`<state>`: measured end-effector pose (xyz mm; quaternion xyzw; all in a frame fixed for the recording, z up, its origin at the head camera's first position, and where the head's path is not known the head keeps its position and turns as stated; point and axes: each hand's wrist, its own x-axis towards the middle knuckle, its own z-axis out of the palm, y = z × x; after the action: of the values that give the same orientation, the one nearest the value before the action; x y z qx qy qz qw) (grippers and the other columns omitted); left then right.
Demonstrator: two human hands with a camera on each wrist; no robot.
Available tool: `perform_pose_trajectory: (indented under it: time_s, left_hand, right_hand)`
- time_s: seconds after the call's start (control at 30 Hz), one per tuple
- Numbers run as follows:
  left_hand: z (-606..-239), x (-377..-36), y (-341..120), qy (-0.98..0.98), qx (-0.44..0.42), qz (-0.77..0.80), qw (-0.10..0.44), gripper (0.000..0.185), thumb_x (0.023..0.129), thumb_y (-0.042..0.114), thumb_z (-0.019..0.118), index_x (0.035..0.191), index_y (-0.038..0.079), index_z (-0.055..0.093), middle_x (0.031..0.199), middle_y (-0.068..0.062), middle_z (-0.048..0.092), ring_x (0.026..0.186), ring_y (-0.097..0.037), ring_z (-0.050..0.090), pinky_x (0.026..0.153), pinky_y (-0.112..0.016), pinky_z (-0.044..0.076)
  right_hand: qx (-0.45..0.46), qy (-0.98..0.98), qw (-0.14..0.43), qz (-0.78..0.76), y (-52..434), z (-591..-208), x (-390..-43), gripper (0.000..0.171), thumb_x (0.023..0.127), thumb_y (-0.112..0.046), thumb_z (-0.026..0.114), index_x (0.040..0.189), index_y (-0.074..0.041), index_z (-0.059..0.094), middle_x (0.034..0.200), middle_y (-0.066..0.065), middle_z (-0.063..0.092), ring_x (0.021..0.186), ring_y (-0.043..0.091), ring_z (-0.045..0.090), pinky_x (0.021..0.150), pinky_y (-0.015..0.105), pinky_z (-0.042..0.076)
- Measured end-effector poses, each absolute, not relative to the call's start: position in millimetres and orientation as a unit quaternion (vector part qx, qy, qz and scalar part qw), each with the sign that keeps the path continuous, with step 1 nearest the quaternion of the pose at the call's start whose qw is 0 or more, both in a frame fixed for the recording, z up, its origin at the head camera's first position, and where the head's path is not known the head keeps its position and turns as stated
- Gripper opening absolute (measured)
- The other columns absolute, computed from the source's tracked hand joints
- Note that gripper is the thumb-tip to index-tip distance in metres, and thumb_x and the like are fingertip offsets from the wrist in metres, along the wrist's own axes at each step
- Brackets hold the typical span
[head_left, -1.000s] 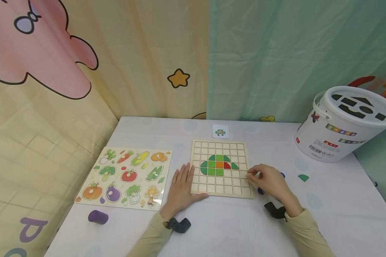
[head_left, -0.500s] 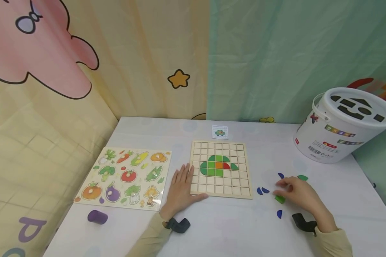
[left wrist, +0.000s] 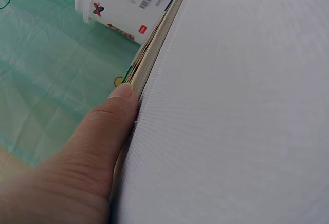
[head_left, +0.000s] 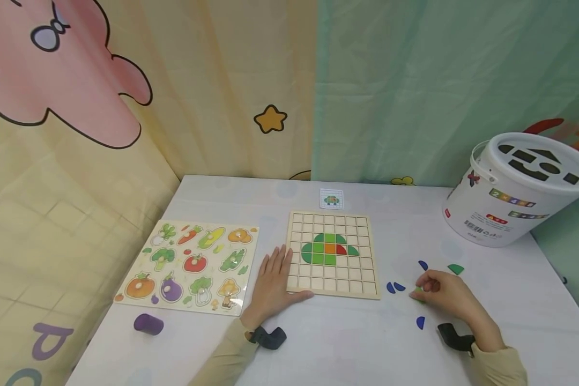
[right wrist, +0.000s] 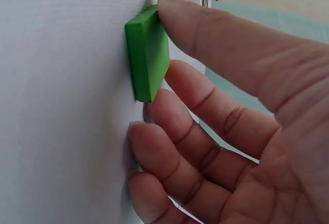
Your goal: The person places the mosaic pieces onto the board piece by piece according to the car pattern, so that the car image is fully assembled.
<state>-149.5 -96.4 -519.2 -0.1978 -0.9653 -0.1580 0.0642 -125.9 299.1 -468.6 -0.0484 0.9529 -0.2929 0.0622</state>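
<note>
My left hand [head_left: 272, 287] lies flat with fingers spread against the left and front edge of a wooden grid board [head_left: 352, 222]. In the left wrist view its thumb touches the board's edge. Green tiles [head_left: 318, 258], one orange tile [head_left: 330, 248] and a red tile [head_left: 341, 249] sit in the grid. To the right of the board, my right hand [head_left: 446, 294] pinches a green square tile [right wrist: 149, 54] at the tabletop between thumb and index finger. Several blue half-circle tiles [head_left: 420, 322] and a green quarter-circle tile [head_left: 455, 268] lie around this hand.
A small pattern card [head_left: 331, 199] lies behind the board. On the left are a vegetable puzzle [head_left: 207, 289] and a purple cylinder [head_left: 148, 324]. A white bucket [head_left: 502, 209] with shape holes in its lid stands at the back right.
My right hand has moved from the board's right edge out to the loose tiles, and its thumb and fingers have closed on the green square tile. The left hand has stayed put.
</note>
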Motion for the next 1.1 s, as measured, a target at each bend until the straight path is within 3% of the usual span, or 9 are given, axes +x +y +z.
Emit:
perform_pose_trajectory:
  time_s: [0.5,0.83,1.1]
  left_hand:
    - [-525.5,-151.0,-95.7,-0.967,-0.196,-0.151,0.066,0.111,0.074,0.081,0.048,0.15,0.004,0.022,0.155,-0.016,0.017,0.143,-0.028,0.008,0.114,-0.043,0.005]
    - [-523.2,-150.4,-97.1,-0.967,-0.193,-0.155,0.052,0.112,0.074,0.08,0.049,0.151,0.004,0.02,0.156,-0.014,0.014,0.143,-0.027,0.006,0.114,-0.041,0.001]
    - [-522.7,-150.7,-96.6,-0.966,-0.195,-0.157,0.06,0.111,0.074,0.079,0.051,0.15,0.003,0.022,0.156,-0.014,0.016,0.143,-0.029,0.008,0.114,-0.043,0.003]
  right_hand:
    - [-0.027,0.955,0.067,-0.288,297.6,-468.7,-122.7,0.033,0.076,-0.028,0.08,0.089,-0.004,0.062,0.074,0.0,0.051,0.068,0.016,0.046,0.056,0.027,0.037]
    - [-0.038,0.956,0.044,-0.288,293.3,-475.3,-121.5,0.031,0.075,-0.021,0.08,0.089,-0.004,0.058,0.076,0.0,0.052,0.07,0.017,0.047,0.059,0.028,0.041]
    - [-0.046,0.959,0.028,-0.278,291.4,-477.0,-119.7,0.024,0.078,-0.016,0.079,0.091,-0.005,0.063,0.073,-0.001,0.053,0.066,0.016,0.044,0.054,0.027,0.037]
